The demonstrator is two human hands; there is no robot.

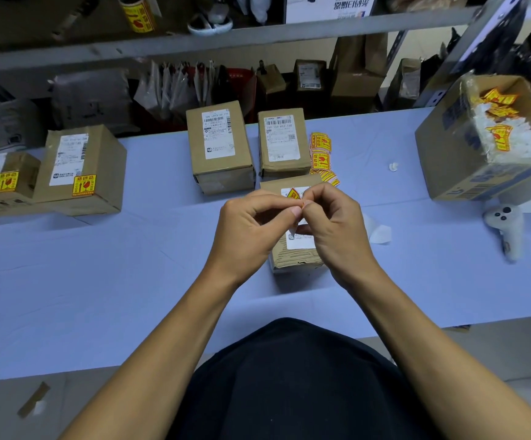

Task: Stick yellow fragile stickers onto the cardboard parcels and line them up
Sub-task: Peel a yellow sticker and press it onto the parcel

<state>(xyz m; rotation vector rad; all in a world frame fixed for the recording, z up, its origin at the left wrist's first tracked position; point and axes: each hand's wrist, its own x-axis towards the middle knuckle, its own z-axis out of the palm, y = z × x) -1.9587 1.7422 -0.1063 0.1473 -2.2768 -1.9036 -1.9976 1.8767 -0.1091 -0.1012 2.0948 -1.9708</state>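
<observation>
Your hands hide most of sticker and nearest parcel; leftmost parcel cut by frame edge.

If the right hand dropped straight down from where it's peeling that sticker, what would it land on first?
Most likely the small brown cardboard parcel directly beneath the right hand, which pinches a yellow fragile sticker together with the left hand; depth is uncertain.

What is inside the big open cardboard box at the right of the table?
The open box holds white backing scraps and several yellow stickers on top. Anything below the scraps is covered.
</observation>
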